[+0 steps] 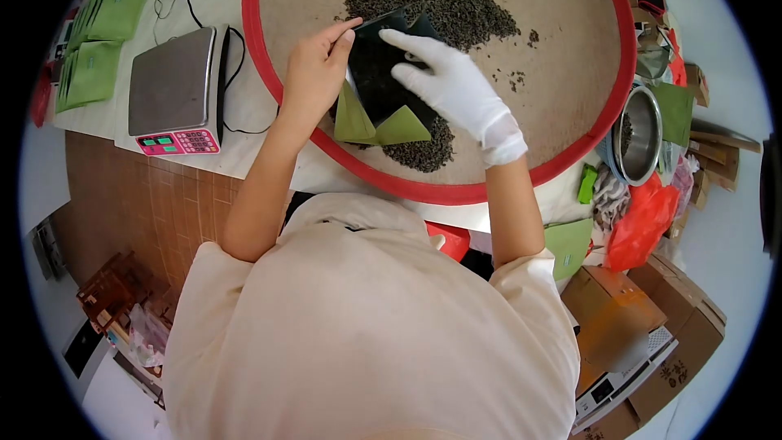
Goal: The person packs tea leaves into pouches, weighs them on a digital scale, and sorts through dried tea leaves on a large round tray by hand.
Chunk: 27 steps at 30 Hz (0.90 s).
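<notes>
My bare left hand grips the left edge of a dark, shiny bag with its thumb and fingers. White-gloved, my right hand lies at the bag's right side with thumb and forefinger apart; whether it holds the bag's edge is hard to make out. Green packets show at the lower end of the bag. Dark, dry granules are heaped beyond the hands on a round tray with a red rim, and a smaller heap lies near the front rim.
On the left stand a scale with a pink keypad and stacks of green packets. A metal bowl, a red plastic bag and another green packet are on the right. Cardboard boxes stand at lower right.
</notes>
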### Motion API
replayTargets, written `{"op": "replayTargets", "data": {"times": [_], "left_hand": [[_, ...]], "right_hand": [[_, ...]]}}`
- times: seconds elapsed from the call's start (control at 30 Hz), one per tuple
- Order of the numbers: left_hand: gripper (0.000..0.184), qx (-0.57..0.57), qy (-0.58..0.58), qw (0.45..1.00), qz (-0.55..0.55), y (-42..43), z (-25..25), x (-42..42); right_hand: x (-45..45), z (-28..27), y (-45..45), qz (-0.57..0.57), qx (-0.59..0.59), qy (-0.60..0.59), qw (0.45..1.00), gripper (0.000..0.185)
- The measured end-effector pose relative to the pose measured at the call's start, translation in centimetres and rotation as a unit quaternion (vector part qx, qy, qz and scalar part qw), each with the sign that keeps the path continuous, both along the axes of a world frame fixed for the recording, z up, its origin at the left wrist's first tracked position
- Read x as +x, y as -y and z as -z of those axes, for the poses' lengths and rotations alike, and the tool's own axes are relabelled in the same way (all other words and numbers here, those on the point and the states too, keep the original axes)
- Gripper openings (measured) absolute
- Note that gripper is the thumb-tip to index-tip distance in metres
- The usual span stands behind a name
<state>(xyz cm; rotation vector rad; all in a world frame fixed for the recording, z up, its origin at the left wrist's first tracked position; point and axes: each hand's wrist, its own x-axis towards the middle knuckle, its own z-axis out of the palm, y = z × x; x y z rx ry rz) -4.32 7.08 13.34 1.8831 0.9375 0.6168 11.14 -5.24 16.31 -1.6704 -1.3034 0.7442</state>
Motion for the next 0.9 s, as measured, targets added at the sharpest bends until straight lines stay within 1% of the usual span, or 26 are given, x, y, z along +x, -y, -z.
{"op": "replayTargets", "data": {"times": [0.03,0.07,0.13,0.17,0.2,0.23,0.27,0.3,0.33,0.37,0.4,0.43,0.47,0.5,0.57,0.6,0.67,0.73,0.8,0.87,0.9], "left_hand": [[0.027,-0.002,0.003,1.000,0.002,0.0,-0.1,-0.1],[0.027,-0.008,-0.002,1.000,-0.015,0.2,-0.5,-0.3],[0.027,-0.015,-0.009,0.999,-0.031,0.0,-0.7,-0.8],[0.027,-0.020,0.017,0.999,-0.033,-0.6,-0.5,-1.4],[0.027,-0.025,0.042,0.998,-0.034,-1.0,-0.4,-1.8],[0.029,-0.042,0.090,0.993,-0.058,-1.2,-0.4,-2.2],[0.029,-0.044,0.087,0.994,-0.055,-1.2,-1.4,-2.7],[0.030,-0.051,0.083,0.992,-0.086,-1.2,-3.2,-3.3],[0.031,-0.062,0.093,0.987,-0.114,-1.9,-3.7,-4.0],[0.032,-0.074,0.103,0.982,-0.142,-2.5,-4.1,-4.7],[0.033,-0.082,0.112,0.978,-0.155,-3.2,-4.2,-5.3],[0.034,-0.091,0.121,0.974,-0.167,-3.9,-4.3,-5.8],[0.035,-0.056,0.136,0.972,-0.183,-4.2,-4.9,-6.1],[0.035,-0.020,0.150,0.968,-0.199,-4.4,-5.3,-6.4],[0.035,-0.008,0.125,0.970,-0.208,-4.7,-5.4,-7.0],[0.035,0.003,0.109,0.971,-0.214,-4.8,-5.6,-7.1],[0.035,-0.011,0.092,0.970,-0.224,-4.4,-5.9,-6.8],[0.034,-0.003,0.077,0.975,-0.209,-4.8,-5.4,-7.0],[0.033,0.014,0.090,0.977,-0.195,-5.5,-4.6,-7.5],[0.032,0.030,0.106,0.977,-0.184,-6.2,-4.3,-7.7],[0.031,0.013,0.110,0.976,-0.188,-6.2,-4.4,-7.8]], "right_hand": [[0.3,-0.9,0.3,0.002,-0.009,-0.076,0.997,0.036],[0.5,-0.9,0.7,0.059,0.046,-0.084,0.994,0.028],[1.1,-2.8,2.2,0.151,0.046,-0.184,0.970,0.026],[1.5,-2.4,3.1,0.182,0.067,-0.197,0.961,0.025],[2.0,-1.2,3.8,0.184,0.067,-0.198,0.960,0.025],[2.5,0.9,4.7,0.227,0.073,-0.224,0.945,0.025],[2.7,3.3,5.6,0.271,0.079,-0.249,0.927,0.026],[2.9,6.3,6.5,0.275,0.077,-0.252,0.925,0.026],[2.9,9.8,7.4,0.286,0.047,-0.145,0.946,0.026],[2.5,12.9,8.5,0.293,0.016,-0.037,0.955,0.031],[1.6,15.6,9.7,0.297,0.013,-0.041,0.954,0.031],[0.3,18.0,10.7,0.287,-0.048,0.109,0.951,0.042],[-0.8,19.8,11.3,0.266,-0.107,0.255,0.923,0.056],[-1.7,21.3,11.8,0.264,-0.110,0.248,0.926,0.056],[-3.5,23.2,12.0,0.249,-0.194,0.294,0.902,0.072],[-3.9,23.4,11.2,0.248,-0.194,0.287,0.905,0.072],[-4.2,23.9,8.6,0.247,-0.081,0.191,0.946,0.067],[-4.8,24.5,5.7,0.213,-0.038,0.168,0.962,0.066],[-5.5,23.0,3.3,0.150,-0.032,0.188,0.970,0.065],[-6.2,18.6,1.3,0.020,-0.052,0.215,0.975,0.064],[-7.5,18.8,0.9,-0.010,-0.009,0.260,0.966,0.064]]}}
